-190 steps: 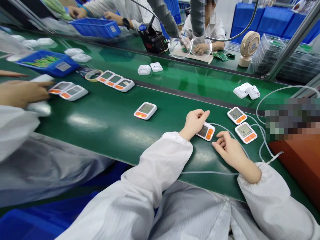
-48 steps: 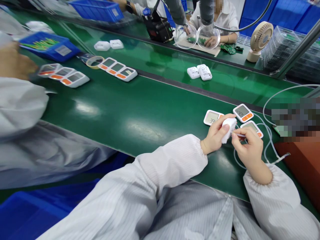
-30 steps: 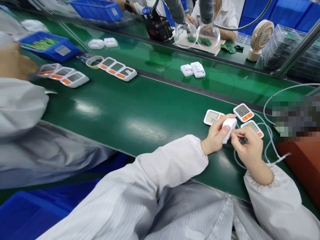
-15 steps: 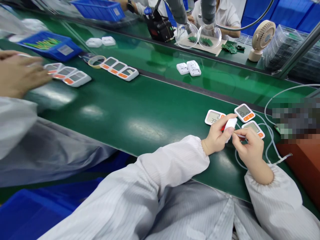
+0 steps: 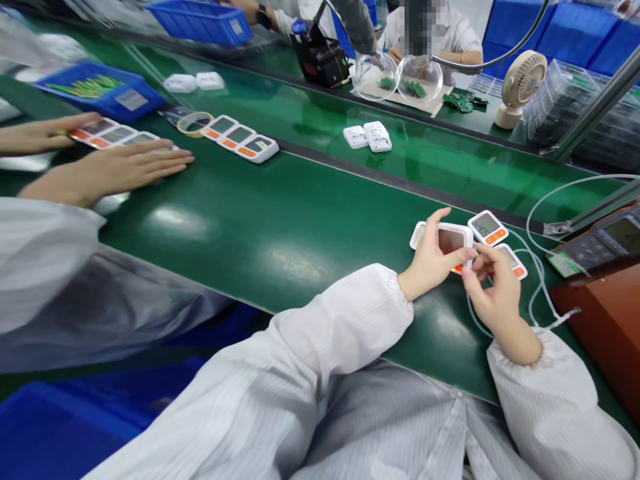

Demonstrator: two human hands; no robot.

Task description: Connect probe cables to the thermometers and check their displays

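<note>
My left hand (image 5: pixel 430 260) is closed around a white digital display unit (image 5: pixel 454 238) with a grey screen and orange buttons, tilted with its screen facing me. At that unit's right edge, my right hand (image 5: pixel 500 290) has its thumb and fingers drawn together. What those fingers hold, if anything, is too small to make out. On the green bench just behind lie a second display unit (image 5: pixel 488 227), showing digits, and a third unit (image 5: pixel 518 270), partly covered by my right hand. A further unit (image 5: pixel 417 235) is mostly hidden behind my left hand.
Pale tubes (image 5: pixel 541 280) curl at the right beside a meter (image 5: pixel 620 233) on an orange-brown box (image 5: pixel 607 313). Several units (image 5: pixel 240 137) stand in a row leftward, near a tape roll (image 5: pixel 195 123). A co-worker's hands (image 5: pixel 115 170) rest on other units. White housings (image 5: pixel 377 137) lie across the divider.
The held unit has turned from edge-on to showing its screen, and my left index finger has lifted. The co-worker's hands at left have moved onto the row of units.
</note>
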